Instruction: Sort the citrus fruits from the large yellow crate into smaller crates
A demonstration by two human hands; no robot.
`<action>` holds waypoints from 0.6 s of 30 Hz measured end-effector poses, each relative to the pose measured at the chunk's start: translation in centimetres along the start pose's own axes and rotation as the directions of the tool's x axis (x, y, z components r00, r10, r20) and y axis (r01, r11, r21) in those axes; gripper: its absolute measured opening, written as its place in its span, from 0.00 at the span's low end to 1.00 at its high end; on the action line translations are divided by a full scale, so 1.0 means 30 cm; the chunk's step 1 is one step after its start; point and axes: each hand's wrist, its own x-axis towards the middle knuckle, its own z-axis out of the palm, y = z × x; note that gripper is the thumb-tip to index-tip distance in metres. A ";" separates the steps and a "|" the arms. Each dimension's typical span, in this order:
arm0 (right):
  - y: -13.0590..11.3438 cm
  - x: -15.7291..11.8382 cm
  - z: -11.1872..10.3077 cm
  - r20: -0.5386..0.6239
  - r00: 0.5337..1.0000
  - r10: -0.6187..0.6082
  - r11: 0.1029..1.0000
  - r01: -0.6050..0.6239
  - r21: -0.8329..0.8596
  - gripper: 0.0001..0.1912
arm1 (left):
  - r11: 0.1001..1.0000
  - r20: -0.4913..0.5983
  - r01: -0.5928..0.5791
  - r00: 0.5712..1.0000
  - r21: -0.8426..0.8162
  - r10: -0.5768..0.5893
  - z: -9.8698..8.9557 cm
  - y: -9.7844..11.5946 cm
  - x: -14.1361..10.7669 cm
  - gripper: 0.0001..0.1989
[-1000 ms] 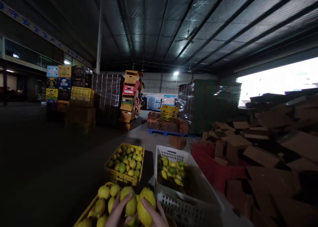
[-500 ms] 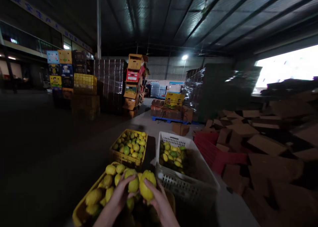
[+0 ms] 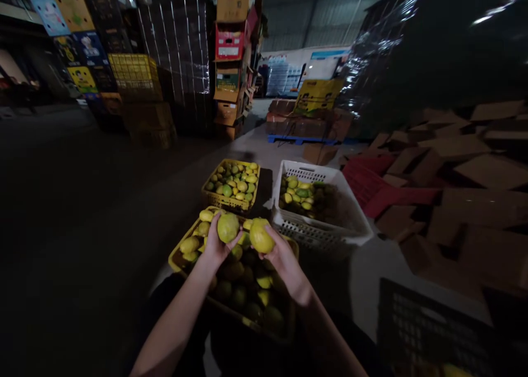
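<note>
My left hand (image 3: 218, 245) is closed round a greenish-yellow lemon (image 3: 228, 228). In my right hand (image 3: 282, 253) is a yellow lemon (image 3: 261, 235), held by thumb and fingers. Both hands are over a near yellow crate (image 3: 176, 261) filled with yellow and green lemons (image 3: 233, 271). Beyond it stands a smaller-looking yellow crate (image 3: 225, 201), also full of lemons. A white crate (image 3: 355, 217) to the right of that one has lemons at its left side; its right part is in shadow.
Flattened cardboard (image 3: 487, 217) and a red crate (image 3: 371, 187) lie at the right. A dark crate (image 3: 429, 322) is at the lower right. Stacked boxes (image 3: 229, 44), wrapped pallets (image 3: 181, 58) and a blue pallet (image 3: 303, 140) stand further back.
The view has tilted down, so the crates sit higher in the picture and more of my forearms shows. Both lemons are still held, now a little further apart.
</note>
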 end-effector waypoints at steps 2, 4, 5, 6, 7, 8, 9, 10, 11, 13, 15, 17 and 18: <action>-0.003 0.004 0.005 -0.002 0.999 0.048 0.998 -0.048 0.050 0.17 | 1.000 -0.015 0.012 1.000 -0.008 -0.012 0.002 0.008 -0.005 0.16; -0.008 0.009 0.013 0.012 0.994 0.105 0.990 -0.105 0.094 0.17 | 0.999 -0.015 0.048 0.999 -0.005 -0.048 0.004 0.012 -0.005 0.17; -0.010 0.012 0.017 0.023 0.991 0.135 0.984 -0.137 0.112 0.18 | 0.998 -0.021 0.068 0.997 -0.002 -0.068 0.003 0.012 -0.004 0.18; -0.013 0.015 0.022 0.028 0.985 0.168 0.977 -0.171 0.129 0.18 | 0.996 -0.030 0.085 0.996 0.001 -0.085 0.002 0.012 -0.001 0.19; -0.015 0.018 0.026 0.025 0.979 0.202 0.968 -0.204 0.145 0.19 | 0.996 -0.037 0.094 0.995 0.003 -0.094 0.000 0.012 0.002 0.19; -0.017 0.021 0.031 0.016 0.973 0.231 0.960 -0.230 0.159 0.19 | 0.995 -0.043 0.097 0.994 0.005 -0.097 -0.002 0.011 0.005 0.19; -0.019 0.024 0.035 0.002 0.967 0.253 0.953 -0.249 0.171 0.19 | 0.995 -0.047 0.096 0.994 0.005 -0.095 -0.004 0.012 0.008 0.19; -0.020 0.027 0.039 -0.014 0.962 0.272 0.947 -0.265 0.183 0.18 | 0.996 -0.047 0.094 0.994 0.006 -0.094 -0.005 0.013 0.009 0.19; -0.020 0.030 0.041 -0.023 0.958 0.286 0.941 -0.276 0.194 0.17 | 0.996 -0.044 0.093 0.995 0.008 -0.093 -0.006 0.014 0.008 0.20; -0.019 0.035 0.044 -0.029 0.951 0.307 0.932 -0.294 0.213 0.16 | 0.995 -0.044 0.098 0.994 0.016 -0.097 -0.005 0.018 0.001 0.20; -0.018 0.037 0.046 -0.031 0.949 0.313 0.929 -0.299 0.218 0.16 | 0.993 -0.046 0.113 0.993 0.040 -0.111 -0.002 0.022 -0.010 0.19; -0.018 0.037 0.048 -0.030 0.956 0.293 0.937 -0.281 0.206 0.16 | 0.988 -0.045 0.135 0.990 0.081 -0.131 0.001 0.025 -0.020 0.19; -0.018 0.036 0.050 -0.028 0.959 0.281 0.943 -0.271 0.195 0.16 | 0.984 -0.042 0.144 0.989 0.100 -0.140 0.001 0.026 -0.023 0.19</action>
